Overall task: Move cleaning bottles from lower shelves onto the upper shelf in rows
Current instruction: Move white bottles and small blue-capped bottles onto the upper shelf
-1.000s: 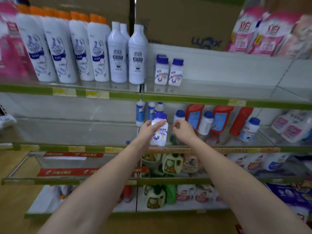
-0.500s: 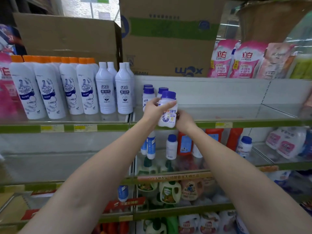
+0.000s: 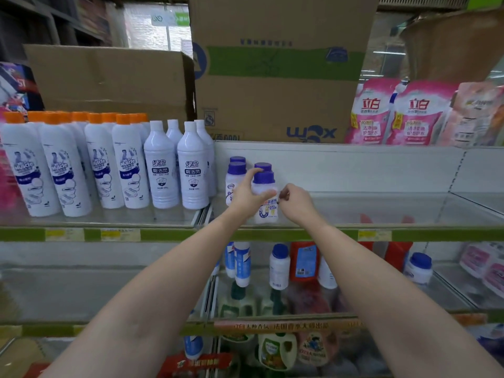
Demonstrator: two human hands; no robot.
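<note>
A small white bottle with a purple cap [image 3: 265, 199] stands at the front of the upper shelf [image 3: 300, 235]. My left hand [image 3: 248, 196] grips it from the left, thumb and fingers round its body. My right hand [image 3: 294, 201] is at its right side, fingers curled near the label; whether they touch the bottle is unclear. Three more purple-capped bottles [image 3: 236, 174] stand just behind and to the left. On the shelf below stand other small white bottles with blue caps [image 3: 279, 266], [image 3: 417, 267].
Tall white bottles [image 3: 192, 170] and orange-capped bottles [image 3: 62, 170] fill the left of the upper shelf. Cardboard boxes [image 3: 272, 77] and pink pouches [image 3: 395, 113] sit above. Red bottles [image 3: 304, 260] and slim blue-labelled bottles [image 3: 241, 263] stand on the lower shelf.
Both hands lifted the purple-capped bottle from the lower shelf up to the upper shelf and set it at the front, beside the other purple-capped bottles.
</note>
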